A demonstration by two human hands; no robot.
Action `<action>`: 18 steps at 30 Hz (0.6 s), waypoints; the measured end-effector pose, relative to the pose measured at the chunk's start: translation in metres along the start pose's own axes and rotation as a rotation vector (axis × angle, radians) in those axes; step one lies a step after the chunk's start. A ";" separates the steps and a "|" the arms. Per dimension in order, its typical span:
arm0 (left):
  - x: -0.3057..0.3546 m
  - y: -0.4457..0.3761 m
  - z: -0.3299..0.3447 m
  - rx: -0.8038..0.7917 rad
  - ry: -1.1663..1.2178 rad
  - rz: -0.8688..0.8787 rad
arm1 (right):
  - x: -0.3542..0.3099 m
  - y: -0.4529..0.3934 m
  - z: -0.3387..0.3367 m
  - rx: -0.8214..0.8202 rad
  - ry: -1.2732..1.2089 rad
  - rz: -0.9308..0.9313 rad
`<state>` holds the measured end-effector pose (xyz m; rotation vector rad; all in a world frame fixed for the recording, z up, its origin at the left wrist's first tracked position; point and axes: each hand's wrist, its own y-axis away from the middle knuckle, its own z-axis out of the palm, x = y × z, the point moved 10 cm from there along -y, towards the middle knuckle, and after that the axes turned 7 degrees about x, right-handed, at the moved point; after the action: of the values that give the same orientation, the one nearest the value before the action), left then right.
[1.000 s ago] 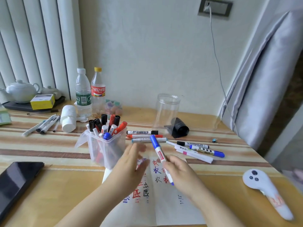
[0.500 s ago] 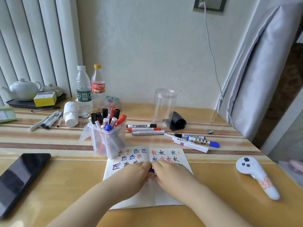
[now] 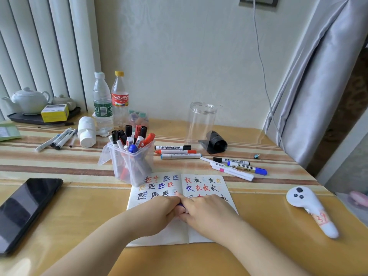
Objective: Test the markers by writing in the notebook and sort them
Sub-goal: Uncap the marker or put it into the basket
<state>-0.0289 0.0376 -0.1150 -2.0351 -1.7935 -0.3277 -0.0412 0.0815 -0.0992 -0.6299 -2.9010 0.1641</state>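
An open notebook [image 3: 199, 181] with coloured test characters lies on the table in front of me. My left hand [image 3: 159, 213] and my right hand [image 3: 209, 213] meet over its middle, fingers curled round a blue marker [image 3: 180, 205]; only a small blue bit of it shows between them. A clear plastic tub [image 3: 131, 166] full of markers stands just behind the notebook's left page. Loose markers lie behind the notebook: three in a row [image 3: 175, 152] and a further group [image 3: 237, 167] to the right. More markers [image 3: 57, 139] lie at the far left.
A black phone [image 3: 25, 212] lies at the left, a white controller [image 3: 310, 208] at the right. Behind stand two bottles [image 3: 110, 100], a tipped white bottle [image 3: 86, 132], a clear empty jar [image 3: 202, 122], a black roll [image 3: 216, 145] and a teapot tray [image 3: 29, 104].
My right hand brought the blue marker down from upright above the notebook to the page, and both hands closed together on it. The head view tilted lower.
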 end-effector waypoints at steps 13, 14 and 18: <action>-0.005 0.002 0.005 -0.047 -0.030 -0.028 | -0.001 0.003 -0.006 0.040 0.009 0.001; -0.004 0.001 0.005 -0.048 -0.029 -0.031 | -0.002 0.004 -0.009 0.088 0.054 -0.029; -0.002 0.003 0.004 -0.047 -0.016 -0.017 | -0.003 0.008 -0.005 0.096 0.016 -0.042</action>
<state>-0.0266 0.0377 -0.1199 -2.0609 -1.8302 -0.3624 -0.0347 0.0875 -0.0953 -0.5508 -2.8683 0.2893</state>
